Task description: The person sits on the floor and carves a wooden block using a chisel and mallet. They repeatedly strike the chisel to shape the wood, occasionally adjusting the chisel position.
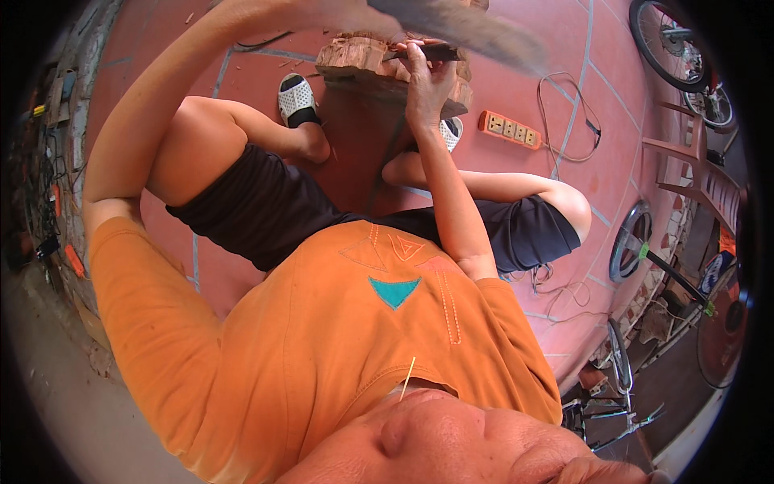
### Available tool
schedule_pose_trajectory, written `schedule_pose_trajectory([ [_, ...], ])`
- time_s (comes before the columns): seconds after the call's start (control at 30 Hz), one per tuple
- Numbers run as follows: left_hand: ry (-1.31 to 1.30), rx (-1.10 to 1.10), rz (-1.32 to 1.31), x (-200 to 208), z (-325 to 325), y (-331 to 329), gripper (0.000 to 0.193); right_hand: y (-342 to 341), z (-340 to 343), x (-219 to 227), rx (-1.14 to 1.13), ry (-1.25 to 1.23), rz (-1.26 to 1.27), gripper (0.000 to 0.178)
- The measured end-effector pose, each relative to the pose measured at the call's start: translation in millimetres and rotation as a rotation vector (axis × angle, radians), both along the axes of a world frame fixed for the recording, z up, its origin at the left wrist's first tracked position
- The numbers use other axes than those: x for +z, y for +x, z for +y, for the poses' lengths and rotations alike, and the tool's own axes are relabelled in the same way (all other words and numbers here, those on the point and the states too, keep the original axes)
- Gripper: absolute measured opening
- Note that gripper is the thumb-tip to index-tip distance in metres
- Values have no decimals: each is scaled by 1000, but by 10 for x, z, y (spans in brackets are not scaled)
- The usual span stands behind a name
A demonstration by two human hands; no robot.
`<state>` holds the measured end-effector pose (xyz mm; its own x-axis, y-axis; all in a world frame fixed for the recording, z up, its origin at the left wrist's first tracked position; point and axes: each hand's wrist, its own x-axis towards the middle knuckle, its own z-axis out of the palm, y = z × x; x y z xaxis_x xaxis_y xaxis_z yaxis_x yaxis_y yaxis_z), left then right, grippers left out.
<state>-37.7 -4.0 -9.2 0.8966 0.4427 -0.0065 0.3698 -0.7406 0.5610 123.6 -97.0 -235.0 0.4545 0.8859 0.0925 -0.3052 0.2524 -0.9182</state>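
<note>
At the top edge, my left hand (355, 18) is wrapped round the grip end of a large broad-bladed chopping knife (476, 32). The blade reaches out to the right, smeared by motion, and its handle is hidden. Beneath it my right hand (430, 81) pinches a short dark strip of wood (439, 53) between thumb and fingers. That strip lies across the top of a rough, reddish-brown wooden block (355, 58), which stands on the floor between my feet. The blade passes just above and behind the strip; whether they touch I cannot tell.
An orange power strip (509, 129) with a looping cable (595, 129) lies right of the block. My feet, in white sandals (297, 98), flank the block. Right are a bicycle wheel (673, 44), a plastic chair (709, 173) and a round-based stand (629, 242). Tools line the left wall.
</note>
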Motion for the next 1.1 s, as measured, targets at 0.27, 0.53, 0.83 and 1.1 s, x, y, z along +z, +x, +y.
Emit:
schedule_pose_trajectory([
  [0.27, 135, 39, 51, 301, -132, 43, 66, 10, -2, -17, 1, 19, 76, 16],
  [0.53, 164, 27, 230, 35, -18, 41, 65, 71, -14, 49, 71, -66, 33, 16],
  [0.83, 132, 49, -13, -52, -62, 124, 60, 310, 59, -42, 149, -122, 164, 20],
  [1.1, 153, 132, 175, 118, -3, -71, 60, 271, 79, 19, 191, -179, 238, 20],
])
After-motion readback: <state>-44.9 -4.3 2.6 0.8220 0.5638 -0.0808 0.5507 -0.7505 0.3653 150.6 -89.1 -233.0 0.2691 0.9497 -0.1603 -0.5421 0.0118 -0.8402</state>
